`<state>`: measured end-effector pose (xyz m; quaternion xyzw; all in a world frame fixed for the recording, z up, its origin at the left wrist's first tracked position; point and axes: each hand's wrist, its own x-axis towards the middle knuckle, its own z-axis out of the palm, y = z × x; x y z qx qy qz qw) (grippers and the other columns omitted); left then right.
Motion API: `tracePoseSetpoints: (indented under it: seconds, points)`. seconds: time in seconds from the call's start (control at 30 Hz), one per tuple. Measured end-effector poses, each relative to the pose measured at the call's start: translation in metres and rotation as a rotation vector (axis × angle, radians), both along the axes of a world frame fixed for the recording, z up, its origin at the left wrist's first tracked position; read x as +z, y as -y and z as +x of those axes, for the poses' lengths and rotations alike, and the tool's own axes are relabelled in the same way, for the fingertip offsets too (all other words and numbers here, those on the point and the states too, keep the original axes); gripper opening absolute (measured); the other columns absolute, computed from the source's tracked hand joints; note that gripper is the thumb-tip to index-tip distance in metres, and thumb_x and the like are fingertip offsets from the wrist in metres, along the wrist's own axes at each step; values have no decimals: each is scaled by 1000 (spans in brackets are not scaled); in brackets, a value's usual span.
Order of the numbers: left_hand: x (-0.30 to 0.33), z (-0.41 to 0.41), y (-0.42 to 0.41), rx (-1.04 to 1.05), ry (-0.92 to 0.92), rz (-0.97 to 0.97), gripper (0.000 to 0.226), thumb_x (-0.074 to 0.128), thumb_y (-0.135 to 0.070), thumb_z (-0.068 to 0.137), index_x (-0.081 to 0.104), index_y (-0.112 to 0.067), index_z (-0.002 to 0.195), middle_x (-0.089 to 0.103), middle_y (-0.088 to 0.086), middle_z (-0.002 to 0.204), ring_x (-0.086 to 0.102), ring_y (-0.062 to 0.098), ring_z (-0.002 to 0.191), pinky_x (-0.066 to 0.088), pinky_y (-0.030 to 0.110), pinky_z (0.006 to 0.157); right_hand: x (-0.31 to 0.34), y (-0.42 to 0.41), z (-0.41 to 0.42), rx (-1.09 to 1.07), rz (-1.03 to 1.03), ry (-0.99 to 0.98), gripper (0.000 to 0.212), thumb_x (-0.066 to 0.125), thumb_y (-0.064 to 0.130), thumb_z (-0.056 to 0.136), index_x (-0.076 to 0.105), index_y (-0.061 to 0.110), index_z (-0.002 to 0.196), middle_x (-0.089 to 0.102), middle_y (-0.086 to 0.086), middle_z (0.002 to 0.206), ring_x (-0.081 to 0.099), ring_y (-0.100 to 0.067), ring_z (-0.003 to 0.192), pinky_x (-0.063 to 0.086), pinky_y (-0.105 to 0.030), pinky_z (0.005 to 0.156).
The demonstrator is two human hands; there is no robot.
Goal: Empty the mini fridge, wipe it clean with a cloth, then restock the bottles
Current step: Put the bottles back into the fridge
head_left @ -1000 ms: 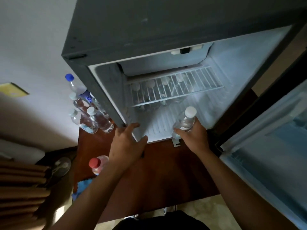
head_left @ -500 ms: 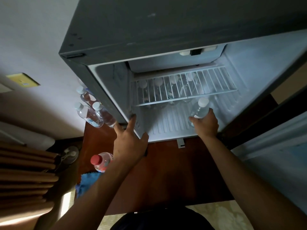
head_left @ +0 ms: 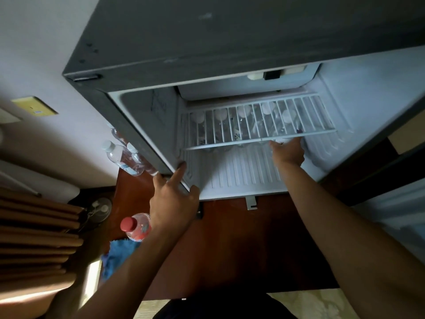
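R hand point(head_left: 287, 150) reaches under the wire shelf point(head_left: 257, 120) to the bottle row point(head_left: 243, 125) at the fridge point(head_left: 161, 54) back; fingers hidden, grip can't tell. L hand point(head_left: 172, 201), fingers spread, braces the frame. Set bottles upright, w/o knocking neighbours.

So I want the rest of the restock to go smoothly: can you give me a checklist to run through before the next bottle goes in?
1. Fridge door open: ok, the mini fridge interior is exposed.
2. Right hand free: cannot tell, its fingers are hidden under the wire shelf.
3. Left hand free: ok, open against the fridge's left front edge, holding nothing.
4. Back row standing: ok, white-capped bottles upright behind the shelf.
5. Floor space in front: ok, ribbed fridge floor bare.
6. Bottles left outside: not ok, clear bottles beside the fridge and a red-capped bottle on the wooden table.
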<state>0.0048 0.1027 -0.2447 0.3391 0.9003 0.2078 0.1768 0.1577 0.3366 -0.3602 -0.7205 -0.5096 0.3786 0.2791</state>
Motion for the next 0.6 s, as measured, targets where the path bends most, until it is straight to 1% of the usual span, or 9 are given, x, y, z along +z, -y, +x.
tracePoseSetpoints:
  seconds: [0.07, 0.13, 0.23, 0.3, 0.37, 0.43, 0.53, 0.6]
  points:
    - [1, -1, -2, 2, -4, 2, 62, 62, -33, 89, 39, -45, 145, 35, 6, 146, 57, 36, 115, 46, 41, 97, 2, -8, -5, 7, -35, 28, 60, 63, 27, 92, 37, 9, 143, 64, -16, 122, 61, -38, 113, 51, -46, 94]
    - [1, -3, -3, 17, 1, 11, 61, 62, -33, 89, 40, -46, 145, 38, 6, 143, 57, 35, 115, 46, 41, 97, 6, -12, -8, 27, -49, 83, 50, 58, 27, 96, 42, 4, 137, 63, -17, 125, 59, -38, 116, 49, -44, 97]
    - [1, 0, -2, 19, -1, 21, 61, 63, -33, 88, 42, -46, 144, 40, 5, 141, 57, 35, 114, 46, 42, 96, 5, -14, -8, 57, -66, 118, 45, 58, 28, 97, 48, 1, 132, 62, -18, 125, 58, -37, 118, 46, -41, 95]
    - [0, 0, -1, 18, -3, 16, 60, 63, -32, 89, 42, -46, 144, 40, 5, 141, 57, 35, 113, 46, 42, 96, 5, -15, -8, 61, -78, 117, 47, 58, 26, 97, 46, 0, 134, 61, -18, 127, 57, -36, 119, 46, -40, 96]
    - [-1, 0, -1, 32, -1, 16, 60, 63, -33, 88, 42, -47, 143, 40, 5, 138, 57, 35, 113, 45, 40, 95, 6, -18, -8, 67, -90, 131, 55, 56, 24, 98, 37, 2, 144, 57, -18, 133, 54, -35, 124, 44, -39, 99]
    - [0, 0, -1, 37, 2, 15, 60, 63, -33, 88, 43, -48, 143, 42, 4, 135, 57, 36, 112, 46, 41, 94, 6, -20, -8, 53, -106, 121, 62, 54, 25, 99, 26, 10, 152, 53, -16, 140, 51, -33, 128, 42, -37, 101]
    - [2, 0, -2, 28, -14, 5, 59, 62, -32, 89, 44, -47, 142, 44, 5, 133, 56, 36, 113, 45, 40, 92, 5, -24, -8, 10, -150, 89, 61, 52, 25, 100, 24, 21, 154, 40, -16, 150, 45, -32, 134, 41, -37, 103]
    - [3, -1, -2, 14, -27, -2, 58, 61, -31, 90, 43, -47, 143, 44, 5, 134, 56, 34, 115, 45, 40, 93, 4, -28, -8, -6, -197, 54, 57, 47, 24, 101, 25, 20, 154, 31, -15, 155, 39, -32, 138, 38, -37, 106]
